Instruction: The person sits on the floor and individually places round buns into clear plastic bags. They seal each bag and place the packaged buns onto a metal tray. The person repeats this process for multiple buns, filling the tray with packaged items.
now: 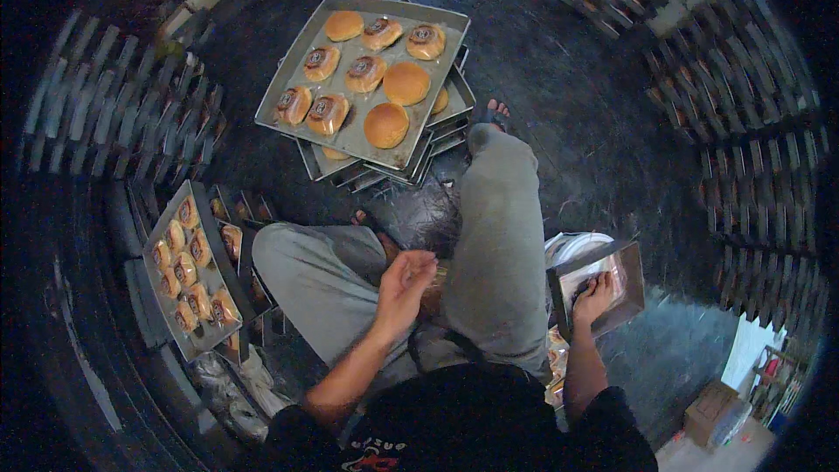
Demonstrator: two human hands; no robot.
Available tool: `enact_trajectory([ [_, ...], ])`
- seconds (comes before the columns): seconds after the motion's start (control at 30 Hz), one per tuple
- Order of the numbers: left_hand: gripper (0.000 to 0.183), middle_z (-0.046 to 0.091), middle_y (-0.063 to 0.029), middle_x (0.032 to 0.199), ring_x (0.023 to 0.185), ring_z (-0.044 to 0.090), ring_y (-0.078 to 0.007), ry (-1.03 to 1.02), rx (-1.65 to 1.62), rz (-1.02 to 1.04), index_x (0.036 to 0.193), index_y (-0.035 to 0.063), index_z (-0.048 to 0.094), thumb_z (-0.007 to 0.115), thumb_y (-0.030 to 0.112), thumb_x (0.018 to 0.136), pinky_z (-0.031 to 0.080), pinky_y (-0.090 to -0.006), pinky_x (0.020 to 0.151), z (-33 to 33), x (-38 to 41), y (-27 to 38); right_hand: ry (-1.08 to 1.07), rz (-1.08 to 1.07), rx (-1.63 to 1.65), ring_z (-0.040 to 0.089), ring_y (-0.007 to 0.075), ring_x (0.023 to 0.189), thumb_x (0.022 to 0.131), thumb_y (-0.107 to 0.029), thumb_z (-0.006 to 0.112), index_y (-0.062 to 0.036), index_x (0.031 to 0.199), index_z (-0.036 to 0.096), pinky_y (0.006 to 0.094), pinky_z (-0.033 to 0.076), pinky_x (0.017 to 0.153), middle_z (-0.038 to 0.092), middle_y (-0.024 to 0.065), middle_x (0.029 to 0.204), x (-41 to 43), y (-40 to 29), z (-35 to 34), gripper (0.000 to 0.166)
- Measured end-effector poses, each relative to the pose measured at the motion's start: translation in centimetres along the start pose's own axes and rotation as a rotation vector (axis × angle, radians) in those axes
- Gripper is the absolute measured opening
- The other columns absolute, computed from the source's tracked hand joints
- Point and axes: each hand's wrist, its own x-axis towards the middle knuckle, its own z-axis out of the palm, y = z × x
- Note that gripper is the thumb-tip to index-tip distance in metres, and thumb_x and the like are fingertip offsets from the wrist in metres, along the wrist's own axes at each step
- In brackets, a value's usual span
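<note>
My left hand [405, 282] hovers over my lap between my knees, its fingers loosely curled and nothing visible in it. On my right side, my right hand [595, 298] reaches into an open box [630, 275] and touches a stack of clear plastic wrappers [609, 269]. Whether its fingers grip a wrapper is hidden. Before me a metal baking tray [354, 95] tops a pile of trays. Several buns on it sit in printed clear wrappers, such as the wrapped bun [328, 113]. Three look bare, among them a round bun [386, 125] near the closest corner.
To my left, another tray [219, 334] of wrapped buns rests on stacked trays. Tall stacks of trays [124, 105] line the left, and more stacks [741, 183] the right. Wrapped buns [557, 367] lie beside my right thigh. A cardboard box [714, 410] stands at lower right.
</note>
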Motion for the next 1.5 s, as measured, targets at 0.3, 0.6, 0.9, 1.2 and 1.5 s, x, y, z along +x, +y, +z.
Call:
enact_trajectory([
  [0.3,0.024,0.065,-0.0025,0.109,0.103,0.06,-0.0119,-0.183,0.059,0.071,0.118,0.0045,0.06,0.068,0.012,0.096,0.048,-0.0283,0.09,5.6,-0.2,0.3,0.01,0.07,0.13,0.057,0.0397,0.101,0.093,-0.027,0.064,-0.0045,0.103,0.067,0.0527,0.043,0.089,0.063,0.0176,0.107,-0.1,-1.9,-2.4,0.025],
  [0.6,0.039,0.064,-0.0081,0.118,0.112,0.06,-0.0187,-0.299,0.241,0.228,0.126,0.0028,0.057,0.072,0.012,0.091,0.046,-0.0343,0.098,6.7,-1.4,1.6,0.214,0.0,0.318,0.057,0.034,0.094,0.092,-0.019,0.068,-0.0037,0.097,0.061,0.0453,0.044,0.087,0.062,0.0148,0.1,6.8,-8.1,-8.5,0.017],
  [0.9,0.046,0.063,-0.0098,0.122,0.112,0.06,-0.0174,-0.166,-0.085,0.396,0.135,0.002,0.053,0.07,0.01,0.093,0.047,-0.032,0.096,12.0,0.7,3.1,0.217,-0.023,1.062,0.056,0.0299,0.117,0.089,-0.01,0.072,-0.0033,0.094,0.061,0.0424,0.041,0.104,0.061,0.0191,0.12,11.9,-27.9,-22.4,0.013],
  [1.2,0.018,0.066,0.0011,0.089,0.081,0.058,-0.006,0.19,-0.108,0.334,0.102,0.0005,0.066,0.065,0.018,0.1,0.047,-0.0225,0.072,0.7,3.3,4.1,-0.763,0.182,1.472,0.062,0.0091,0.085,0.088,-0.007,0.076,-0.0024,0.108,0.064,0.0263,0.049,0.077,0.069,0.0029,0.094,9.9,-34.8,-21.6,0.023],
  [1.5,0.033,0.062,0.0038,0.084,0.07,0.055,-0.0082,0.613,-0.361,-0.1,0.104,0.0074,0.066,0.064,0.04,0.1,0.043,-0.0261,0.061,-12.0,8.0,1.8,-1.036,-0.044,1.533,0.063,0.0105,0.093,0.1,-0.024,0.065,-0.0006,0.111,0.066,0.0301,0.052,0.084,0.069,0.0045,0.102,14.9,-51.3,-16.1,0.026],
])
